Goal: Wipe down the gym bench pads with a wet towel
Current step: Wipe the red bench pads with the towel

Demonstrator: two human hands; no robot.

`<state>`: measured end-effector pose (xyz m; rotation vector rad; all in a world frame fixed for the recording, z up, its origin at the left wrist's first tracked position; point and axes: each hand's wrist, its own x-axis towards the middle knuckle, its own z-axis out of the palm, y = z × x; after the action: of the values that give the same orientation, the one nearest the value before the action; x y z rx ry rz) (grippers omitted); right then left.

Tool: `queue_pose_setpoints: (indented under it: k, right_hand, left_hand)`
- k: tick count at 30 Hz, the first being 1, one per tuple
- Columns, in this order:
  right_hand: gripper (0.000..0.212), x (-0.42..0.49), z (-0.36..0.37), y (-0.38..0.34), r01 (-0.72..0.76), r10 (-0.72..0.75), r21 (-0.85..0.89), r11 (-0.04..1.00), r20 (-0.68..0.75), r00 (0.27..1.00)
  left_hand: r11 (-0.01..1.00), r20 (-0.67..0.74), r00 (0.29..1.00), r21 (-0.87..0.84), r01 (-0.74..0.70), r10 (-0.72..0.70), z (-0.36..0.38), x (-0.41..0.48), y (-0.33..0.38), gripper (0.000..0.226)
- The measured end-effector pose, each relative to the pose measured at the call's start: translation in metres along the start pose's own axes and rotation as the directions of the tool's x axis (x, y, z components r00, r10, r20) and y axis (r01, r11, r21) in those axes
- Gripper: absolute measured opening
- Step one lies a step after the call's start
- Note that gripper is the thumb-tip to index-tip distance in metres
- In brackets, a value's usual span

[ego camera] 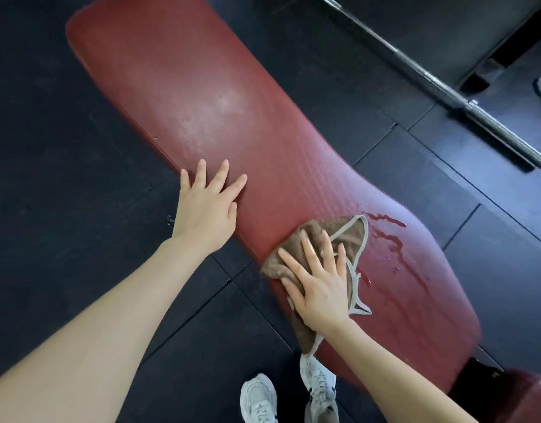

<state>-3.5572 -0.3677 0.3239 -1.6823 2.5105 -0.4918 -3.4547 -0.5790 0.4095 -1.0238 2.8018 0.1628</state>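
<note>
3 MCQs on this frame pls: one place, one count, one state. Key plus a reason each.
1. Where is the brown terry towel with pale edging?
A. on the floor
B. under the right hand on the dark red padded bench pad
C. hung on a wall hook

2. How many white sneakers show?
A. one
B. two
C. four

3. How does the left hand lie?
A. flat on the pad, fingers spread
B. clenched in a fist
C. gripping the towel

Key:
1 B: the right palm presses it to the pad, beside wet streaks.
2 B: a pair stands below the pad's near edge.
3 A: straight fingers rest on the pad, apart from the towel.
</note>
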Motion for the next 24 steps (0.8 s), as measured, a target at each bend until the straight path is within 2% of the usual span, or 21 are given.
queue_pose_setpoints:
  k: [4,7,12,16,21,24]
  right_hand:
    - [0.041,0.057,-0.003,-0.002,-0.017,0.020,0.032,0.999,-0.074,0.997]
    - [0.042,0.063,-0.005,0.013,0.019,-0.020,-0.007,1.000,-0.079,0.997]
    - [0.046,-0.072,-0.009,0.066,-0.267,0.268,0.024,0.963,-0.029,0.963]
    - [0.046,-0.127,-0.013,0.091,-0.336,0.335,0.005,0.942,0.036,0.941]
    - [0.048,-0.062,-0.011,0.079,-0.412,0.412,0.015,0.911,-0.009,0.911]
    - [0.045,-0.003,-0.011,0.085,-0.370,0.370,0.008,0.929,-0.055,0.927]
  left_hand:
    - [0.994,-0.136,0.990,-0.097,-0.055,0.041,-0.004,-0.002,0.022,0.053]
    - [0.993,-0.134,0.989,-0.094,-0.076,0.063,0.000,-0.002,0.036,0.051]
    - [0.993,-0.058,0.994,-0.059,-0.097,0.094,0.017,0.004,0.069,0.046]
    - [0.995,-0.091,0.995,-0.077,-0.056,0.049,0.033,0.003,0.084,0.041]
    - [0.994,-0.175,0.984,-0.094,-0.057,0.040,0.043,0.002,0.082,0.044]
    - [0.998,-0.213,0.977,-0.067,-0.006,-0.008,0.044,0.011,0.094,0.045]
